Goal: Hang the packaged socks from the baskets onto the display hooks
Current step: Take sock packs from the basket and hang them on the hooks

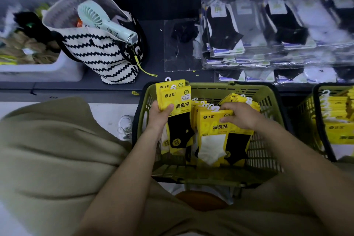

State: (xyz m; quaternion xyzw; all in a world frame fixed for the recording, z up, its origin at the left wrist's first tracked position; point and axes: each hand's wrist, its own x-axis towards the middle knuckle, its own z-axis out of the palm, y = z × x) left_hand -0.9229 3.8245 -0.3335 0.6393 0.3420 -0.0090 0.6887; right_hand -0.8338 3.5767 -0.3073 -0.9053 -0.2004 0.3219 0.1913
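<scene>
While the Basket Stood Full, Both Hands Were on Socks

Where the olive-green plastic basket (210,86) stood before the person, the left hand (160,116) gripped a small bunch of yellow-carded black sock packs (177,101) upright above its left side, thumb across the front. The right hand (240,116), apart from it, pinched the top edge of the front yellow-carded white sock pack (213,136) in the row standing inside.

Bare forearms reach toward 12 o'clock. Left hand (160,115) grips sock packs (180,104), thumb on front; right hand (238,116) pinches white-sock pack (209,130) at top.
</scene>
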